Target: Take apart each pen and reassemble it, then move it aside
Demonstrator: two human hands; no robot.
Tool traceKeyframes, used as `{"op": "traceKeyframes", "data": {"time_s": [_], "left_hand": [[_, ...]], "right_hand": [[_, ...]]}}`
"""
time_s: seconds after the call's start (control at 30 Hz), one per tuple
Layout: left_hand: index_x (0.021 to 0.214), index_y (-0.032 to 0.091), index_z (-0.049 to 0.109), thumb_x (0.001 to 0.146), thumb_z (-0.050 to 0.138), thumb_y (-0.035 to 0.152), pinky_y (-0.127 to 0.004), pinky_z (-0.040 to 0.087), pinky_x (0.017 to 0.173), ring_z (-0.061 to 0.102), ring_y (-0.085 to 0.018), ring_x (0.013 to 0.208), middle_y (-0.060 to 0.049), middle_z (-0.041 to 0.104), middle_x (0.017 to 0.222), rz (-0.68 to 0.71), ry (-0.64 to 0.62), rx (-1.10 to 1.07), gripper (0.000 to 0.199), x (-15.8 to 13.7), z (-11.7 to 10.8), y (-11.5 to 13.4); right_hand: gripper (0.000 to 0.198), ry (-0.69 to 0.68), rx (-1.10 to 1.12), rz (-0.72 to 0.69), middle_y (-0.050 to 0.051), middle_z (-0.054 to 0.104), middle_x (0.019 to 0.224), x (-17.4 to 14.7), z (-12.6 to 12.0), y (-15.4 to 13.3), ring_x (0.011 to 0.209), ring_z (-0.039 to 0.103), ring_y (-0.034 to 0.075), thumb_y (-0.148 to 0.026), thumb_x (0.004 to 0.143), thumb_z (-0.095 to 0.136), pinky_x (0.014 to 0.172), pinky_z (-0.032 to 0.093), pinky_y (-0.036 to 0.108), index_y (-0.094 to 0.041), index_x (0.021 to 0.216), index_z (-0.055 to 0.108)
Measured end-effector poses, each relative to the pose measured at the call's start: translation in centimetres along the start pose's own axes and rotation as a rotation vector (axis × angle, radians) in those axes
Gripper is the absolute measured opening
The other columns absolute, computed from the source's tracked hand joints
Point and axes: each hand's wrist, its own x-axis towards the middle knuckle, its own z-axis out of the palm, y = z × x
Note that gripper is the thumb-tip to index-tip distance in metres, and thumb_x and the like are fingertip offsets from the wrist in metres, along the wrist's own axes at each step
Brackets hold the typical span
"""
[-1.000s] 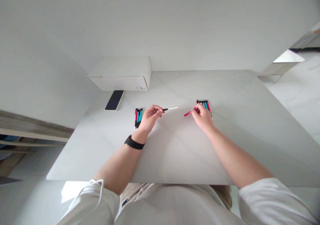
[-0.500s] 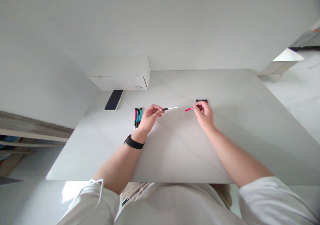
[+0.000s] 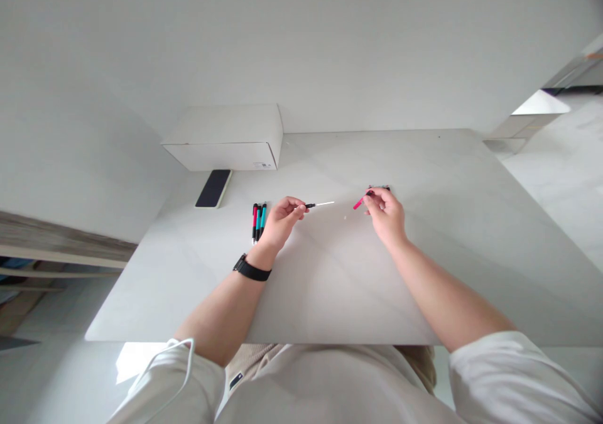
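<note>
My left hand [image 3: 284, 219] pinches the black front part of a pen [image 3: 309, 206], and a thin white refill [image 3: 325, 203] sticks out of it to the right. In my right hand [image 3: 387, 215], thumb and fingers are closed on a pink pen barrel [image 3: 359, 203], which slants with its pink end down to the left. A gap separates the refill tip from the barrel. Beside my left hand lie several pens [image 3: 258, 222], pink and teal with black ends. Behind my right hand more pens [image 3: 379, 187] lie mostly hidden.
At the back left of the pale table [image 3: 339, 286] stands a white box [image 3: 221, 154] against the wall. A phone [image 3: 213, 188] lies in front of it. One tiny light-coloured piece [image 3: 345, 217] rests on the table between my hands.
The pink barrel has turned in my right hand, so its pink end now points more steeply down and sits slightly farther right. My left hand holds its place with the refill.
</note>
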Motion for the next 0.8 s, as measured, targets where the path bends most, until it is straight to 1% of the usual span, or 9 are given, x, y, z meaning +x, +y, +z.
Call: {"op": "traceKeyframes", "data": {"time_s": [0.1, 0.17, 0.23, 0.37, 0.5, 0.6, 0.7, 0.8], "left_hand": [[0.100, 0.018, 0.069, 0.090, 0.078, 0.045, -0.030, 0.050, 0.078, 0.064, -0.015, 0.079, -0.007, 0.075, 0.091, -0.003, 0.007, 0.006, 0.030, 0.0, 0.1, 0.1], [0.099, 0.018, 0.069, 0.089, 0.078, 0.046, -0.030, 0.050, 0.078, 0.064, -0.015, 0.079, -0.007, 0.075, 0.091, -0.006, 0.007, 0.001, 0.031, 0.0, 0.1, 0.1], [0.099, 0.018, 0.069, 0.089, 0.078, 0.046, -0.030, 0.050, 0.078, 0.064, -0.015, 0.079, -0.007, 0.075, 0.091, -0.008, 0.003, -0.003, 0.031, 0.0, 0.1, 0.1], [0.100, 0.018, 0.069, 0.090, 0.078, 0.045, -0.029, 0.050, 0.078, 0.064, -0.015, 0.080, -0.007, 0.075, 0.091, -0.009, -0.011, -0.002, 0.030, 0.0, 0.1, -0.1], [0.100, 0.018, 0.069, 0.090, 0.078, 0.045, -0.029, 0.050, 0.079, 0.064, -0.015, 0.080, -0.007, 0.075, 0.092, -0.017, -0.013, -0.006, 0.031, 0.1, 0.1, -0.2], [0.100, 0.018, 0.068, 0.089, 0.078, 0.046, -0.029, 0.050, 0.078, 0.064, -0.015, 0.080, -0.007, 0.075, 0.092, -0.012, -0.008, 0.000, 0.031, 0.0, 0.1, -0.1], [0.101, 0.018, 0.068, 0.090, 0.077, 0.046, -0.030, 0.050, 0.078, 0.064, -0.015, 0.079, -0.007, 0.075, 0.092, -0.006, -0.015, 0.006, 0.031, 0.0, 0.1, -0.1], [0.101, 0.018, 0.068, 0.090, 0.077, 0.046, -0.030, 0.050, 0.078, 0.064, -0.015, 0.079, -0.007, 0.075, 0.092, -0.009, -0.019, 0.007, 0.031, 0.0, 0.2, -0.1]], "right_hand": [[0.033, -0.125, -0.180, 0.029, 0.006, 0.076, 0.098, 0.0, 0.0, 0.4, 0.083, 0.071, 0.021, -0.049, 0.095, 0.064, 0.069, 0.060, 0.033, -0.024, 0.114, 0.074], [0.028, -0.200, -0.326, 0.025, 0.005, 0.078, 0.096, 0.2, 0.0, 0.7, 0.082, 0.072, 0.021, -0.045, 0.095, 0.064, 0.074, 0.057, 0.035, -0.025, 0.110, 0.076], [0.024, -0.239, -0.447, 0.016, 0.004, 0.080, 0.095, 0.3, 0.0, 0.8, 0.082, 0.072, 0.022, -0.041, 0.093, 0.068, 0.079, 0.055, 0.036, -0.026, 0.110, 0.077], [0.027, -0.258, -0.600, -0.034, 0.004, 0.080, 0.094, 0.3, 0.4, 0.6, 0.085, 0.073, 0.024, -0.036, 0.092, 0.072, 0.078, 0.051, 0.035, -0.027, 0.117, 0.073], [0.014, -0.270, -0.747, -0.131, 0.007, 0.079, 0.098, 0.2, 1.0, 0.1, 0.090, 0.072, 0.026, -0.033, 0.096, 0.066, 0.076, 0.049, 0.034, -0.025, 0.105, 0.074], [0.015, -0.256, -0.840, -0.168, 0.010, 0.079, 0.098, 0.1, 1.2, 0.0, 0.088, 0.071, 0.026, -0.033, 0.099, 0.063, 0.072, 0.046, 0.034, -0.024, 0.102, 0.074], [0.018, -0.260, -0.871, -0.163, 0.010, 0.078, 0.093, 0.0, 1.2, 0.1, 0.084, 0.070, 0.026, -0.035, 0.099, 0.061, 0.069, 0.045, 0.034, -0.024, 0.102, 0.075], [0.017, -0.257, -0.855, -0.162, 0.008, 0.079, 0.091, 0.0, 1.1, 0.1, 0.083, 0.071, 0.026, -0.035, 0.099, 0.061, 0.069, 0.045, 0.034, -0.025, 0.103, 0.075]]}}
